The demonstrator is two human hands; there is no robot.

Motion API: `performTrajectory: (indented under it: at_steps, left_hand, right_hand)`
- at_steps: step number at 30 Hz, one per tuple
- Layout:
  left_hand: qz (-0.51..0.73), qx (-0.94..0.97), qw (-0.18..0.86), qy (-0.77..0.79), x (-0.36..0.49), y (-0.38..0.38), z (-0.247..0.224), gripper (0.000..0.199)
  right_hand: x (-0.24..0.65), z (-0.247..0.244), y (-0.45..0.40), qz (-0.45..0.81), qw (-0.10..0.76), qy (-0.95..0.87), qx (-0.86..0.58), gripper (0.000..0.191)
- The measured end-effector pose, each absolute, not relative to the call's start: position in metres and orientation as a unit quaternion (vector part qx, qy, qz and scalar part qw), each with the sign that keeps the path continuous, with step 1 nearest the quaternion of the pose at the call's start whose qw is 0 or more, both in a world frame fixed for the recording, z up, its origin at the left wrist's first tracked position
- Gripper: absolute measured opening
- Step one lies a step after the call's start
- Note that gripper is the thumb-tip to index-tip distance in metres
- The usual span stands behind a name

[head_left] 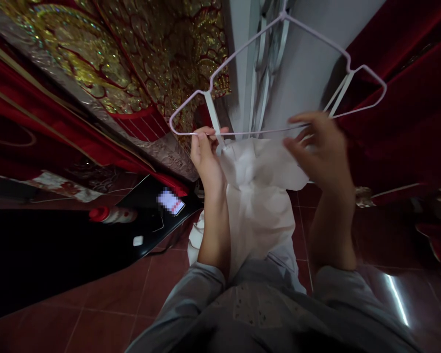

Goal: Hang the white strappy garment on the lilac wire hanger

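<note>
White straps (212,112) could be dragged off the hanger (283,16) if the creased, pale garment (255,211) below is tugged unevenly. The hanger's thin, angular, lilac outline is pinched at its lower bar (257,132) by the left hand (206,154); the blurred right hand (323,147) is held nearby, fingers parted.
</note>
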State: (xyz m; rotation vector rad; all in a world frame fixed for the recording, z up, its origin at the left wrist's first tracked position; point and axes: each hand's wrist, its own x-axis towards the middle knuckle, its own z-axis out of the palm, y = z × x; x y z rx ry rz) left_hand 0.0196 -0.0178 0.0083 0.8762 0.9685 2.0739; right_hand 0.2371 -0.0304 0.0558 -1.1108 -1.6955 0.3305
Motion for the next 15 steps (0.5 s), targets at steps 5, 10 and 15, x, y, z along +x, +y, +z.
performTrajectory:
  at_steps: [5,10,15]
  left_hand:
    - [0.707,0.434,0.371,0.416,0.003,-0.04,0.007,0.042]
    - [0.696,0.422,0.483,0.323,-0.014,-0.058,0.054,0.019]
    - [0.791,0.285,0.472,0.265,-0.032,-0.048,0.089,0.058]
  right_hand:
    - [0.216,0.013,-0.039,0.18,0.525,-0.685,-0.472,0.041]
    - [0.207,-0.004,-0.038,0.168,0.556,-0.672,-0.459,0.039]
    - [0.205,-0.01,-0.033,0.163,0.544,-0.694,-0.442,0.04]
